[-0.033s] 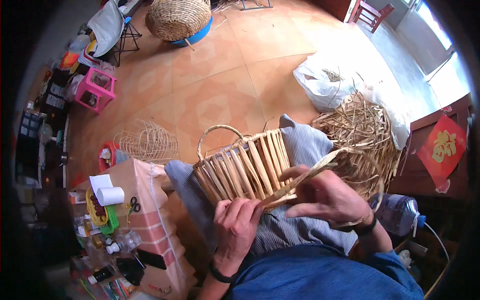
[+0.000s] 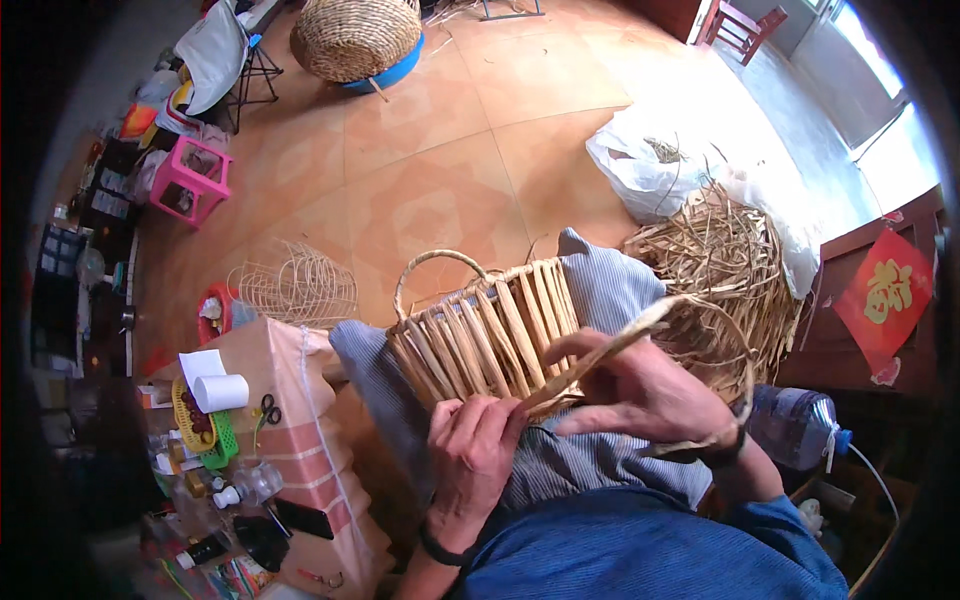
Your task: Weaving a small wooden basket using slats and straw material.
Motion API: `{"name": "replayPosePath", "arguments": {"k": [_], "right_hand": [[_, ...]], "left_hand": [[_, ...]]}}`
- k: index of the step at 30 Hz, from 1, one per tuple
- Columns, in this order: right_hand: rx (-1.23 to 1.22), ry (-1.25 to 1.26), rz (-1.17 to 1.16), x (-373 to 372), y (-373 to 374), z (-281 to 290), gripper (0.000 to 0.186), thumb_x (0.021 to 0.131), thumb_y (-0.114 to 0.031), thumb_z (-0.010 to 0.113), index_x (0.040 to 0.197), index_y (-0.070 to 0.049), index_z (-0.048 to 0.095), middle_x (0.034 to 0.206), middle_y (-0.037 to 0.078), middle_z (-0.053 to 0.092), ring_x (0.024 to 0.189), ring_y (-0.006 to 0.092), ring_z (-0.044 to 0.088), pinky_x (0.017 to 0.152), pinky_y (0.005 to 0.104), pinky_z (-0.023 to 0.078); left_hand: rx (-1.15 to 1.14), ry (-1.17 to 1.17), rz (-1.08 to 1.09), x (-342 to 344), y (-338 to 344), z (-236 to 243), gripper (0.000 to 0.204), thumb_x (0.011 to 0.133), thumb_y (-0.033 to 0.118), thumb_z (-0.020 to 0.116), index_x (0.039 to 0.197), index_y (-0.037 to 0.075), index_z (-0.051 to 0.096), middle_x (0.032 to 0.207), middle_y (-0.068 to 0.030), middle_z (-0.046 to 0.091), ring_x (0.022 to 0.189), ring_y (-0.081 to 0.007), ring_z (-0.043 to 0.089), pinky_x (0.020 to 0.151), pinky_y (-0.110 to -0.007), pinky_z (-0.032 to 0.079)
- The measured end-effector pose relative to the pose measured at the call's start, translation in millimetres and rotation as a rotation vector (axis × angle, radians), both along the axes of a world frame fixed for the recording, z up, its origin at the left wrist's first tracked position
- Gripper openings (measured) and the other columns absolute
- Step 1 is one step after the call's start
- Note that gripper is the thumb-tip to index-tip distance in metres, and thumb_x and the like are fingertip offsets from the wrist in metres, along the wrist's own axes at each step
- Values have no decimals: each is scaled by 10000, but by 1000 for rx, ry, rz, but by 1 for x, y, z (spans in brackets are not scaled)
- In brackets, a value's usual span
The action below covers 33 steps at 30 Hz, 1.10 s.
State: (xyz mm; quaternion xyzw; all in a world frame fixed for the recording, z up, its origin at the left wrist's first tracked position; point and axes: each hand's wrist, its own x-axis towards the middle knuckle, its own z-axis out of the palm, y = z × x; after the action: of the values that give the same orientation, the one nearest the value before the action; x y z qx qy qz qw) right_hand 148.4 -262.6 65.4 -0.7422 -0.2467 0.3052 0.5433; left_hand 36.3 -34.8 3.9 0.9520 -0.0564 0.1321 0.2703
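Across my lap, on a striped grey-blue cloth [image 2: 600, 460], lies a small straw basket [image 2: 490, 345] with upright dried-leaf slats and a looped handle [image 2: 430, 258]. My left hand [image 2: 475, 450] is closed on the basket's near edge, fingers curled where a strand emerges. That flat dried-leaf strand [image 2: 620, 340] slants up to the right, then loops back down by my right wrist. My right hand [image 2: 645, 395] is beside the strand, thumb and index finger spread apart. The strand crosses its fingers without a visible grip; some fingers are hidden.
Right of my lap sits a heap of dried leaf strips [image 2: 730, 270] beside a white plastic bag [image 2: 650, 165]. A water jug [image 2: 795, 425] stands at lower right. To the left, a cloth-covered table [image 2: 290, 400] bears scissors [image 2: 270, 408], a phone [image 2: 303, 518] and several small items.
My right hand has shifted slightly left, toward the basket. The strand's loose loop has swung and now hangs by my right wrist. My left hand and the basket stay put.
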Motion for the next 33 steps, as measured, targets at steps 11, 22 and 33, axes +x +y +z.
{"name": "replayPosePath", "arguments": {"k": [11,22,33], "right_hand": [[427,364,-147,54,44,-66,204,1115,-229,740,1165,-36,696,954,-23,692,728,41,620,627,218,481],[40,-410,-26,58,79,-52,177,993,-135,744,977,22,665,870,274,695,811,478,700,701,501,551],[-4,-508,-75,48,85,-53,186,963,-134,754,958,24,657,847,265,685,828,488,701,722,523,552]], "left_hand": [[154,51,-123,-14,-6,-1,998,846,221,958,1644,-40,416,1295,-240,695,1101,-400,693,1032,-523,537],[271,201,-40,-15,-24,11,1116,867,188,925,1725,-92,269,1172,-271,674,1126,-447,681,1026,-497,571],[285,136,-75,-9,-18,9,952,961,189,864,1705,-85,338,1053,-225,682,912,-385,700,897,-467,579]]}}
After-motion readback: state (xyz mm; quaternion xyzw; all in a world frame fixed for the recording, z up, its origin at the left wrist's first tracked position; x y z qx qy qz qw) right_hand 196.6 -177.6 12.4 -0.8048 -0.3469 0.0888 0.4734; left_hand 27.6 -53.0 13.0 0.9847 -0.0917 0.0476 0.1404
